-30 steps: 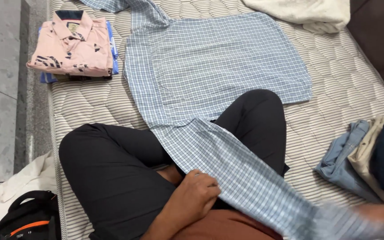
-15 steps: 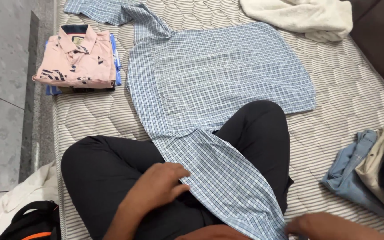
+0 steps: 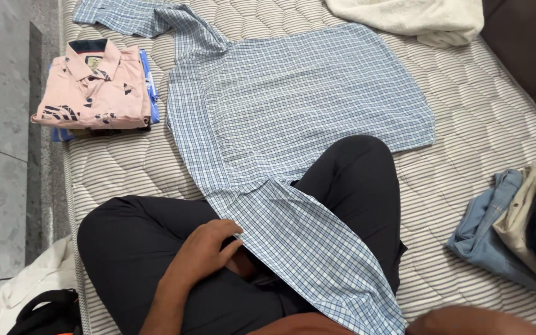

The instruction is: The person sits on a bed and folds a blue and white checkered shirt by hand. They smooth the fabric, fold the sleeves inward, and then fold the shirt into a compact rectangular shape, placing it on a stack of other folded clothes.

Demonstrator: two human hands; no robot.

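Note:
A blue-and-white checked shirt lies spread flat on the striped mattress. One long sleeve runs down across my crossed legs in black trousers. My left hand rests on my lap at the sleeve's left edge, fingers curled on the cloth. Only a rounded part of my right arm or hand shows at the bottom edge, next to the sleeve's cuff end; its fingers are hidden.
A folded pink patterned shirt tops a small stack at the mattress's left edge. A white towel lies at the top. Folded denim and pale clothes sit at the right. A black bag and white cloth lie on the grey floor.
My left hand slid left along the sleeve to its left edge. My right hand drew in from the far right toward the bottom centre, and the sleeve now lies flatter.

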